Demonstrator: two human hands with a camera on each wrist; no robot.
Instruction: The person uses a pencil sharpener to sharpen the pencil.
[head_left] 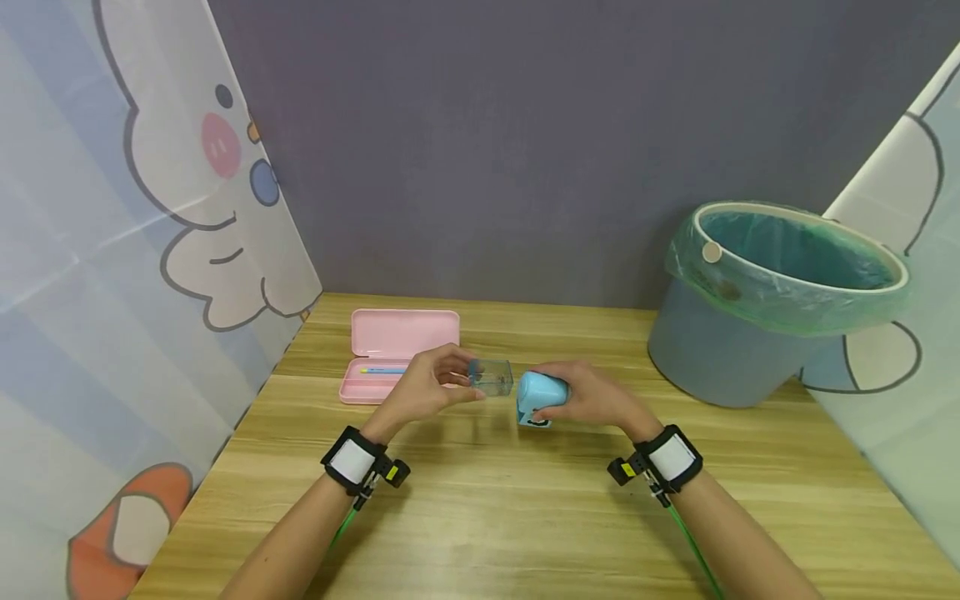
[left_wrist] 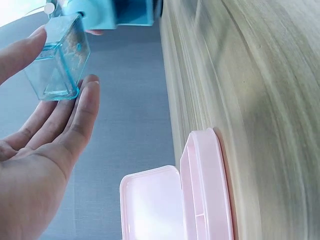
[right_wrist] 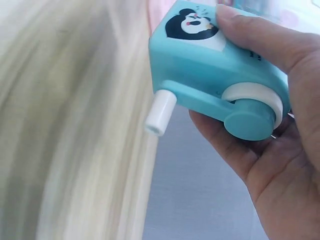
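My left hand [head_left: 427, 385] pinches a clear bluish shavings drawer [head_left: 491, 377] between thumb and fingers, above the table. Some brownish bits show through its wall in the left wrist view. Just to the right, my right hand [head_left: 592, 397] grips a light blue crank pencil sharpener [right_wrist: 200, 67], thumb on one side and fingers round the other. The sharpener has a panda picture, and its crank with a white knob [right_wrist: 161, 112] faces the right wrist camera. A small gap parts drawer and sharpener in the head view.
A pink pencil case [head_left: 405, 333] lies with its lid up at the back left, a blue pencil [head_left: 384, 371] inside. At the back right stands a grey bin [head_left: 720, 358] lined with a green bag [head_left: 787, 304]. Behind the wooden table [head_left: 480, 517] rises a dark grey wall.
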